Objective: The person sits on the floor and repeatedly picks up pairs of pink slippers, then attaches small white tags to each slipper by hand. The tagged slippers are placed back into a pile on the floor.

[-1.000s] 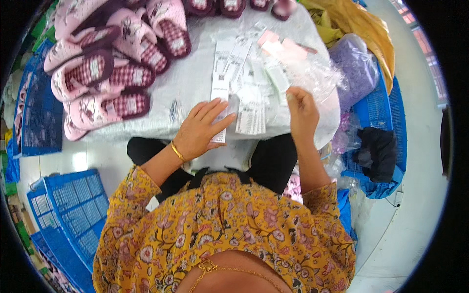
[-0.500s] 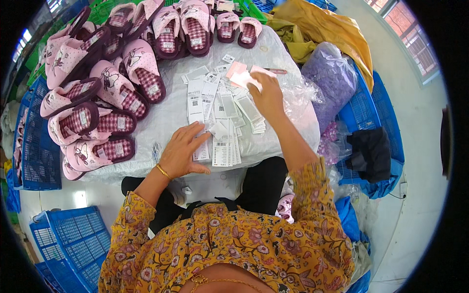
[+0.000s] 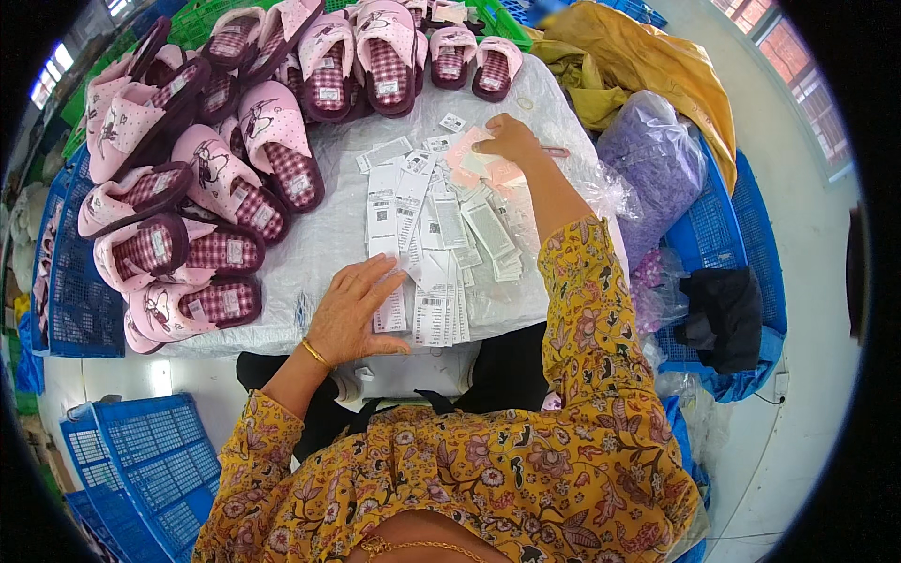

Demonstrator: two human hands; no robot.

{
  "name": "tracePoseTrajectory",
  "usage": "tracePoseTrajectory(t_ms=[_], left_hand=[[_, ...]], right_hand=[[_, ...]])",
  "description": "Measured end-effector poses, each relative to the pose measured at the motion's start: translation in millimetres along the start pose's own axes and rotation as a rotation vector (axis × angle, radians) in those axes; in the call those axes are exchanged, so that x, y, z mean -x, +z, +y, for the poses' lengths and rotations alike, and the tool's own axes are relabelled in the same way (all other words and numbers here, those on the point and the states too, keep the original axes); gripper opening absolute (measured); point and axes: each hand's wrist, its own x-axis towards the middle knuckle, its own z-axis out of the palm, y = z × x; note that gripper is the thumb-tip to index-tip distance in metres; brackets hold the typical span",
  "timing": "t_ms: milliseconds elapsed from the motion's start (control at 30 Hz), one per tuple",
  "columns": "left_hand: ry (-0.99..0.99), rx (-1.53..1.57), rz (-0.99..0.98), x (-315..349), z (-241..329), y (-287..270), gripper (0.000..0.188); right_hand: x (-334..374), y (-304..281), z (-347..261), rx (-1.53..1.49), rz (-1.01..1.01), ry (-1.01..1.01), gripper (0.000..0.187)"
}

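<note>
On the covered table lie several overlapping white paper labels [image 3: 383,214] with printing. My left hand [image 3: 352,310] is open over their lower left part, fingertips resting at the edge of the strips and thumb apart. At the far side, my right hand [image 3: 511,141] is above a small heap of pink paper slips [image 3: 462,155]. Its fingers are curled in close to the thumb, and what they pinch is hidden. A pale slip sits just under the thumb. Close to the right wrist lies a thin reddish pen-like stick [image 3: 557,152].
Pink slippers [image 3: 272,141] with checked insoles are piled along the left and far edges. At right are a clear bag with purple contents [image 3: 652,155], yellow cloth [image 3: 648,47], a blue crate [image 3: 751,225] and dark cloth [image 3: 723,319]. Another blue crate [image 3: 150,460] stands lower left.
My right hand has shifted slightly farther away and its fingers have curled in more over the pink slips. My left hand keeps its place on the labels. The whole view has shifted slightly.
</note>
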Motion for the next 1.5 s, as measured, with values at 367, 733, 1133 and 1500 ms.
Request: tracePoseTrajectory(t_ms=[367,733,1133,1500], left_hand=[[0.009,0.019,0.062,2,1,3,0.095],[-0.002,0.014,0.103,3,4,3,0.094],[-0.267,0.194,0.546,-32,15,-15,0.053],[-0.547,0.955,0.068,-82,58,4,0.019]], right_hand=[[-3,-9,9,-0.606,-0.034,0.039,0.02],[0,-11,8,-0.717,0.198,-0.18,0.024],[110,-37,-69,-0.633,0.439,-0.396,0.032],[305,15,-62,-0.72,0.688,-0.295,0.016]])
